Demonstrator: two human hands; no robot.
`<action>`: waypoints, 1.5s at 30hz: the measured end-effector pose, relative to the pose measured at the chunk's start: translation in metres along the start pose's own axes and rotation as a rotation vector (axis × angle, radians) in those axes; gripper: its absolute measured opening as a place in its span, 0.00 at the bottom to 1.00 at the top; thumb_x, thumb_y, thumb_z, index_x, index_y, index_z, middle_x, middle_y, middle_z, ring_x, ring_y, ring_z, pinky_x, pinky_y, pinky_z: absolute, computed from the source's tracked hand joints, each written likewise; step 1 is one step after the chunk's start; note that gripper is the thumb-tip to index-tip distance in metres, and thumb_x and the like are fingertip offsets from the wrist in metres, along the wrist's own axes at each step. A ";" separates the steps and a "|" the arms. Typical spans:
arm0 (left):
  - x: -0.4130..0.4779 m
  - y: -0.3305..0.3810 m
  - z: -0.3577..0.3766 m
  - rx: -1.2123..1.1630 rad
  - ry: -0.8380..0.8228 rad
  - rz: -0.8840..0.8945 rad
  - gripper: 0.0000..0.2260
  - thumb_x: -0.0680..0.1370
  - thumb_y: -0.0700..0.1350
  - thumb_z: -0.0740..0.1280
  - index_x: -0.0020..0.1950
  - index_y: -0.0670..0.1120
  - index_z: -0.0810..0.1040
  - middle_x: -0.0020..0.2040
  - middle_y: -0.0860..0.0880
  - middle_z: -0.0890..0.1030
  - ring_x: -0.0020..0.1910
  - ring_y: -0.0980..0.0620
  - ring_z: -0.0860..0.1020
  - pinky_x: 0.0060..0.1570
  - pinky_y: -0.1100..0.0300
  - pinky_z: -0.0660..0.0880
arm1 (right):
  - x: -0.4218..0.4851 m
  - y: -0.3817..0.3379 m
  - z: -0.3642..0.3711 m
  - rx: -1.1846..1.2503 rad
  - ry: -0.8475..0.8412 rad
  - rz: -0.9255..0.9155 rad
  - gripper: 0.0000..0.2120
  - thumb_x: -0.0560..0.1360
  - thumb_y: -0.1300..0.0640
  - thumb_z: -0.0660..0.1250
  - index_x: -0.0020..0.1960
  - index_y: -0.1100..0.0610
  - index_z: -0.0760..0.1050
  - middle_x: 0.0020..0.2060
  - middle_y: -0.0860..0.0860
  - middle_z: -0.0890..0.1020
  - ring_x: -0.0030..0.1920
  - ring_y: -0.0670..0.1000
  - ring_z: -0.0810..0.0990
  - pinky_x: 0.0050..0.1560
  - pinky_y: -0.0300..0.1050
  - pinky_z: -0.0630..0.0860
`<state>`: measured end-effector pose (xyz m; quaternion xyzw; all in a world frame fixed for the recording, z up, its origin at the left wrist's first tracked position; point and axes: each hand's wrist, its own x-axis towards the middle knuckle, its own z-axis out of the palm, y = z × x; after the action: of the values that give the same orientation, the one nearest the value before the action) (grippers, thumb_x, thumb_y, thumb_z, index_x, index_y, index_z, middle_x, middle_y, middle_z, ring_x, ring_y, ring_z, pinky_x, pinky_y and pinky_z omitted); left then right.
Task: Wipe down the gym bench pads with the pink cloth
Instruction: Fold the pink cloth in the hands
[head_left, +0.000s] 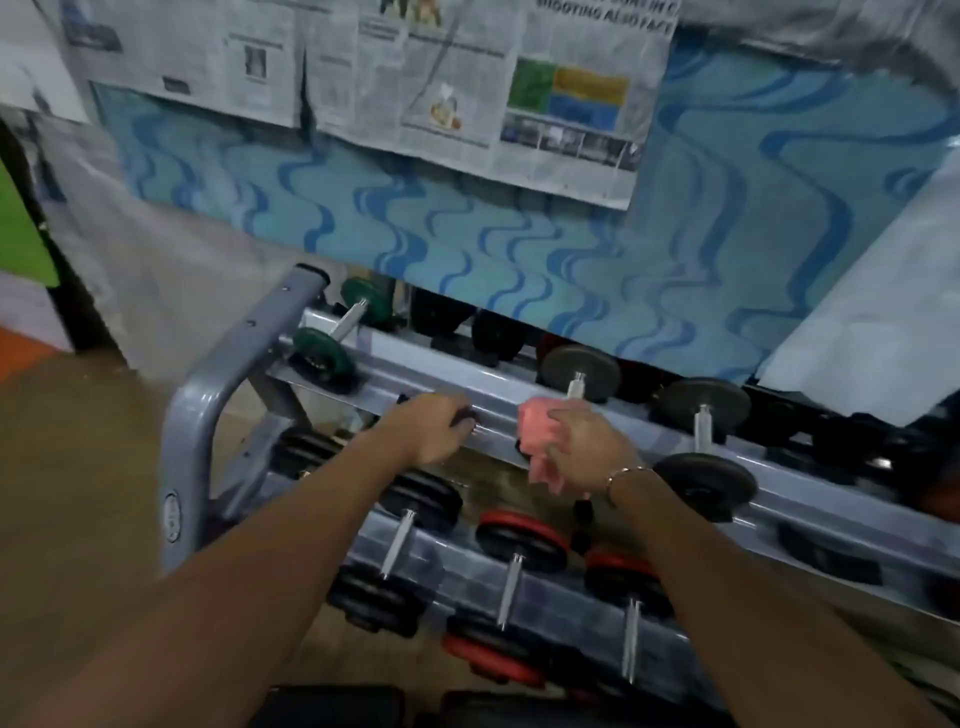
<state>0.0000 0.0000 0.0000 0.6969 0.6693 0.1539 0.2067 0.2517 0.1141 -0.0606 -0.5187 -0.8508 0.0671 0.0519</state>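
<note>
My right hand (584, 449) is closed around the bunched pink cloth (537, 441), held against the front rail of the upper shelf of a grey dumbbell rack (208, 400). My left hand (434, 428) rests on the same rail to the left, fingers curled over its edge on a small dark part. A dark padded surface (332, 706), possibly a bench pad, shows at the bottom edge, below my forearms. A bracelet sits on my right wrist.
Dumbbells lie across the rack: green ones (324, 351) at the upper left, dark grey ones (706, 447) at the right, black (400, 540) and red ones (511, 582) on the lower shelf. A blue wavy-patterned cloth (519, 244) and newspaper sheets (389, 73) hang behind. Brown floor lies to the left.
</note>
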 end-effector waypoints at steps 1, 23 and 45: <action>0.005 -0.009 0.013 -0.010 -0.005 0.003 0.17 0.87 0.49 0.60 0.72 0.43 0.76 0.68 0.39 0.80 0.66 0.40 0.78 0.60 0.51 0.74 | -0.001 -0.007 0.000 -0.015 0.019 0.013 0.13 0.74 0.41 0.58 0.54 0.39 0.76 0.47 0.41 0.84 0.53 0.45 0.84 0.53 0.48 0.82; 0.155 0.013 0.202 -0.935 0.326 -0.194 0.12 0.80 0.45 0.72 0.60 0.43 0.78 0.52 0.45 0.83 0.46 0.48 0.80 0.39 0.55 0.76 | 0.035 0.050 0.085 -0.235 0.509 -0.004 0.24 0.77 0.48 0.68 0.70 0.55 0.75 0.64 0.56 0.73 0.63 0.59 0.71 0.61 0.56 0.68; 0.014 -0.030 0.215 -1.618 0.440 -0.171 0.13 0.76 0.33 0.70 0.57 0.45 0.74 0.43 0.43 0.84 0.30 0.49 0.81 0.27 0.61 0.76 | -0.060 -0.047 0.187 0.264 0.707 -0.249 0.12 0.73 0.51 0.63 0.56 0.52 0.72 0.58 0.56 0.78 0.60 0.59 0.75 0.64 0.58 0.69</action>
<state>0.0802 -0.0032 -0.2019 0.2346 0.4281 0.7022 0.5182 0.2085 0.0280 -0.2382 -0.3914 -0.8210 -0.0135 0.4154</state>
